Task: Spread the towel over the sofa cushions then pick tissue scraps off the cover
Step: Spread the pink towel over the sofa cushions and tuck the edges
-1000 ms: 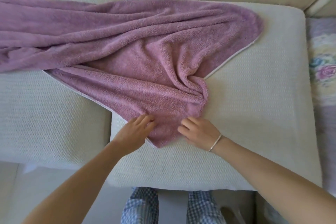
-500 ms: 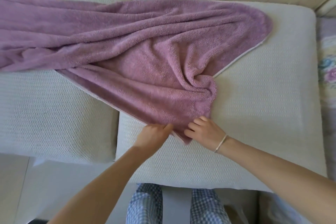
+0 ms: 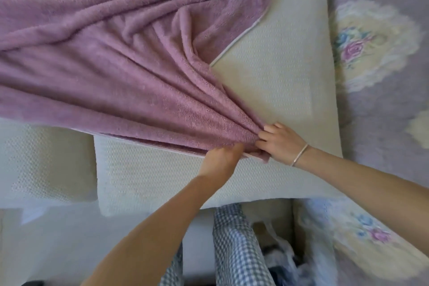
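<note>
Towel (image 3: 120, 72) corner (bunched) between both hands' grip

The setting is a home living room, indicated by a cream sofa with textured seat cushions (image 3: 267, 90), a lilac floral cover (image 3: 376, 53) on the adjoining seat, a purple towel (image 3: 116, 65), and checked pyjama-style trousers (image 3: 236, 251).
</note>
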A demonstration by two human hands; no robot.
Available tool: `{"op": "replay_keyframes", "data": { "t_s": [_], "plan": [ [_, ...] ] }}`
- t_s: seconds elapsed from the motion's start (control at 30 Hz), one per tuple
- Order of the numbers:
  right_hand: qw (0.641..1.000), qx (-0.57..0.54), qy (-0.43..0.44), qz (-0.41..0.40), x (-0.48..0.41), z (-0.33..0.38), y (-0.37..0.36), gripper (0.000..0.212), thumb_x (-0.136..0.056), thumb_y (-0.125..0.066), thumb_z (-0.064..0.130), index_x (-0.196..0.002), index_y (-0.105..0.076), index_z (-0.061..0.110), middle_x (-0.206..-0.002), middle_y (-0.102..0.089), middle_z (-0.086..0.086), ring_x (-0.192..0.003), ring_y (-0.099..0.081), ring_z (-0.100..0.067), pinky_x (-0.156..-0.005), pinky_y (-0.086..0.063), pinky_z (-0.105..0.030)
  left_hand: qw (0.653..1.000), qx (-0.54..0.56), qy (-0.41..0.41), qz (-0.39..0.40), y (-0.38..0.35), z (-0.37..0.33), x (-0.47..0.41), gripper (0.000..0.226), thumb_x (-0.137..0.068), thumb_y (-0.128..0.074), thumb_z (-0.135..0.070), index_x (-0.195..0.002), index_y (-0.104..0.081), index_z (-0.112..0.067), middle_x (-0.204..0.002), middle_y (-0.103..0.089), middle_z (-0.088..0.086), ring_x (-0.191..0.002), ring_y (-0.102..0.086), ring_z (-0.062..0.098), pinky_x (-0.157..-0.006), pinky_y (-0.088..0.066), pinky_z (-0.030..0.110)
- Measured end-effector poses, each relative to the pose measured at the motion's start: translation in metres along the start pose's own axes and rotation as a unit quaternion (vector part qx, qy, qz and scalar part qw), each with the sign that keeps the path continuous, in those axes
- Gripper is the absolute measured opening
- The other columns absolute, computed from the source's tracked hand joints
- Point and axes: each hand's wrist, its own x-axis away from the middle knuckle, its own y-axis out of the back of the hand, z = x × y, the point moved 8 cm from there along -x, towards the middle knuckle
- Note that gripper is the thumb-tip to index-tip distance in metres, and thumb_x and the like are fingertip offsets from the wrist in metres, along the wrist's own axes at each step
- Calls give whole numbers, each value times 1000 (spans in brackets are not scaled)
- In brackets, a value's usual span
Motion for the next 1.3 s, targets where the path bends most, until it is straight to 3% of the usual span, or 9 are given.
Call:
{"op": "replay_keyframes", "data": {
  "t_s": [0.23,0.4,0.5,0.6,0.73,0.87,0.9,1.0,1.3],
  "plan": [
    [999,0,-37,5,86,-63,-11,31,-68,-40,26,-55,-67,19,-55,-62,4,-56,-65,-17,-60,-26,-26,1000,9,-26,6,-24,-95,-37,19,-95,-40,-7,-111,-48,-7,-84,-69,15,-73,-65,36,-56,-34,33],
    [998,-10,-68,11,105,-70,-29,33,-67,-40,28,-54,-69,21,-55,-63,7,-57,-66,-14,-52,-47,-22,1000,1,-21,18,-40,-111,-44,22,-96,-39,-9,-115,-48,-7,-83,-70,14,-73,-67,36,-58,-46,37],
    [997,-18,-74,-14,93,-53,-38,13,-62,-61,27,-55,-71,21,-55,-65,8,-58,-67,-11,-50,-51,-18,1000,-11,-8,26,-46,-91,-41,21,-97,-39,-14,-115,-48,-10,-89,-69,10,-76,-67,31,-61,-48,35],
    [988,-84,-100,-82,87,-35,-35,13,-66,-61,20,-57,-69,16,-56,-65,3,-56,-65,-17,-50,-54,-21,999,2,-31,-23,-33,-72,-32,25,-92,-53,-26,-106,-57,-6,-95,-67,10,-79,-64,27,-56,-46,32],
    [988,-114,-86,-65,83,3,-45,30,-51,-83,34,-67,-67,14,-63,-66,0,-56,-63,-18,-47,-52,-22,991,-121,-33,37,-37,-24,-10,39,-85,-60,-33,-117,-52,-13,-118,-53,2,-109,-50,21,-92,-43,31],
    [983,-62,-173,-26,73,7,-57,18,-51,-82,22,-63,-70,17,-59,-67,1,-54,-64,-15,-43,-52,-22,971,-227,-78,3,-19,6,10,51,-44,-90,-40,-81,-69,-12,-79,-67,3,-67,-64,19,-61,-55,27],
    [980,-59,-188,-38,70,5,-56,3,-60,-73,17,-60,-70,17,-57,-66,2,-52,-64,-15,-42,-51,-21,969,-234,-74,-8,-16,16,12,48,-45,-90,-37,-78,-68,-11,-75,-67,3,-64,-64,20,-60,-55,28],
    [975,-52,-204,-73,69,-4,-51,28,-67,-43,16,-53,-67,17,-51,-62,2,-44,-60,-15,-39,-46,-20,966,-248,-47,-48,0,38,15,34,-51,-88,-22,-74,-67,-9,-71,-66,5,-62,-63,23,-61,-55,29],
    [979,-74,-158,-102,70,-3,-48,29,-62,-39,12,-49,-65,13,-43,-57,-1,-38,-58,-15,-33,-39,-14,982,-165,-58,-67,12,44,12,21,-56,-85,-1,-62,-66,-8,-58,-64,3,-51,-60,20,-48,-53,26]
  ]
}}
